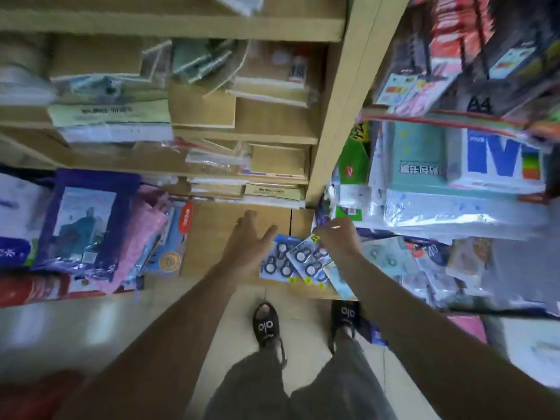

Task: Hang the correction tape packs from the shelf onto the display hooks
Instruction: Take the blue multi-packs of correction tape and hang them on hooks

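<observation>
Several blue correction tape packs (292,260) lie fanned out on the low wooden shelf (212,234), near its front edge. My left hand (250,241) hovers flat over the shelf just left of the packs, fingers spread, holding nothing. My right hand (338,237) is over the right side of the pile with its fingers curled on the top edge of a pack. The frame is motion-blurred. Display hooks are hard to make out; hanging goods fill the rack at the right.
A wooden upright (342,116) splits the shelving. Boxes and paper stacks (242,116) fill the upper shelves. Purple and pink bags (91,225) sit left. Plastic-wrapped stationery (454,183) crowds the right. My sandalled feet (268,325) stand on the tiled floor.
</observation>
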